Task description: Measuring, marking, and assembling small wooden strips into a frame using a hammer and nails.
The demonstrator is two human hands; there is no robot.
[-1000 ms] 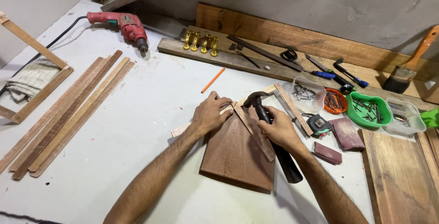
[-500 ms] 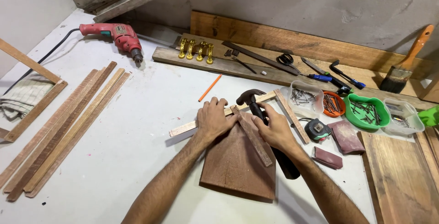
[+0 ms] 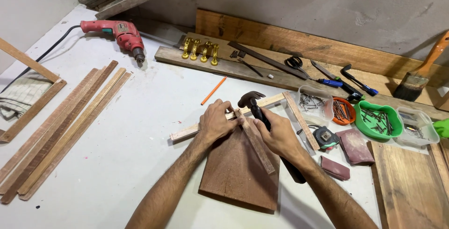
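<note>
My left hand (image 3: pixel 216 122) presses down on a thin wooden strip (image 3: pixel 187 132) where it meets a second, slanted strip (image 3: pixel 258 148) on top of a dark brown wooden board (image 3: pixel 236 175). My right hand (image 3: pixel 280 133) grips the black handle of a claw hammer (image 3: pixel 250 101), whose head sits just above the joint of the two strips. Another light strip (image 3: pixel 299 119) angles away to the right of the hammer. Whether a nail stands under my fingers is hidden.
Several long wood strips (image 3: pixel 61 126) lie at left, a red drill (image 3: pixel 122 33) at the back left, an orange pencil (image 3: pixel 213 90) in the middle. Nail tubs (image 3: pixel 377 119), tape measure (image 3: pixel 326 137), sandpaper blocks (image 3: pixel 353 146), scissors (image 3: pixel 294 63), brass legs (image 3: pixel 201 50) and a brush (image 3: pixel 416 82) crowd the right.
The view has shifted slightly. Both hands stay at the strip joint on the board, and the hammer remains in my right hand with its head near the joint.
</note>
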